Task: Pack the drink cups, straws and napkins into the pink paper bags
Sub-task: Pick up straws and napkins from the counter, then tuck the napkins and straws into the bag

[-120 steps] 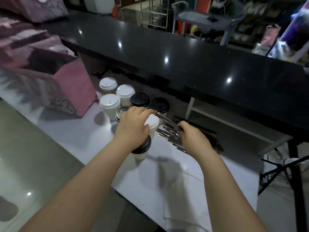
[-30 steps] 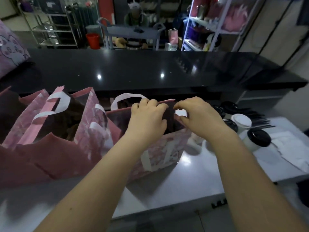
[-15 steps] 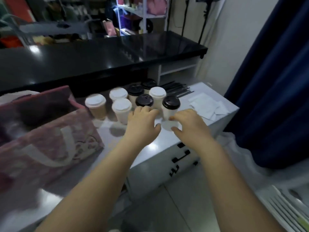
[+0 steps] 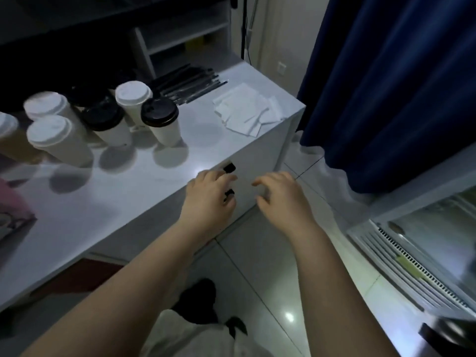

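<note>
Several paper drink cups stand on the white counter (image 4: 144,181), some with white lids (image 4: 49,130), some with black lids (image 4: 160,112). Behind them lies a bundle of dark wrapped straws (image 4: 188,82), and a loose pile of white napkins (image 4: 248,109) sits near the counter's right corner. A sliver of a pink paper bag (image 4: 13,210) shows at the far left edge. My left hand (image 4: 210,195) and my right hand (image 4: 279,194) hover empty, fingers loosely curled, at the counter's front edge, well short of the cups.
A dark blue curtain (image 4: 391,81) hangs at the right. A glass-topped chest unit (image 4: 417,243) stands at the lower right. White shelving (image 4: 185,29) sits behind the counter, and tiled floor lies below my arms.
The view swung right and down, from the pink bags to the counter's right end. Both hands left the bag's rim, passed near the cups, and now hang empty at the counter's front edge.
</note>
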Motion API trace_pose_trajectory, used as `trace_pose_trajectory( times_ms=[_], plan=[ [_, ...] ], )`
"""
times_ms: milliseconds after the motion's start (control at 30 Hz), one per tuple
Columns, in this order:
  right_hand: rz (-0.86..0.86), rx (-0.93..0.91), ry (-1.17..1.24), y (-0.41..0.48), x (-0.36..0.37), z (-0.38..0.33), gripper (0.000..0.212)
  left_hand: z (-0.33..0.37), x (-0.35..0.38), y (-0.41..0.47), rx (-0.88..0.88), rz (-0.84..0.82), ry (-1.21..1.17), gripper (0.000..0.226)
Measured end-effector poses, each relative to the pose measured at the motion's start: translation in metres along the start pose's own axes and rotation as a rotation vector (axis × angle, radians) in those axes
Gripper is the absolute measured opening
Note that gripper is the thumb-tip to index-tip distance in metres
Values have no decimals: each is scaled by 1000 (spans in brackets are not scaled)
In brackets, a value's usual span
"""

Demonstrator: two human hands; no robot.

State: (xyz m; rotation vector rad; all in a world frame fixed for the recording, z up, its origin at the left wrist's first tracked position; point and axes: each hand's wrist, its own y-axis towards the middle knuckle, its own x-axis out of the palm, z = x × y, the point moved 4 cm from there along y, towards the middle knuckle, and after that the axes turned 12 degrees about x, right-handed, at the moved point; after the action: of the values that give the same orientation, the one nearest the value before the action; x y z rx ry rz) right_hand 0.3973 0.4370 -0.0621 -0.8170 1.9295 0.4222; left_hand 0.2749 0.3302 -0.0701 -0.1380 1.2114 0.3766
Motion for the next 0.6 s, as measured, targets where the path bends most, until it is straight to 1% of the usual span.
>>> trace_pose_trajectory(
  times_ms=[100,267,400,500,600],
  plan=[
    [15,-1,68,34,1,2,27,-17,-5,33,-23,73,-12,45],
    [-19,-42,34,113,1,-5,28,-51,-2,107,-66,143,-69,44],
    [-52,-36,-22,190,-2,-8,28,-83,5,179,-127,107,-86,48],
    [-89,-28,-73,249,-4,-9,30,-105,5,225,-135,68,-94,50],
    [-106,-21,-115,299,-2,-10,31,-126,1,264,-160,75,-91,51]
  ],
)
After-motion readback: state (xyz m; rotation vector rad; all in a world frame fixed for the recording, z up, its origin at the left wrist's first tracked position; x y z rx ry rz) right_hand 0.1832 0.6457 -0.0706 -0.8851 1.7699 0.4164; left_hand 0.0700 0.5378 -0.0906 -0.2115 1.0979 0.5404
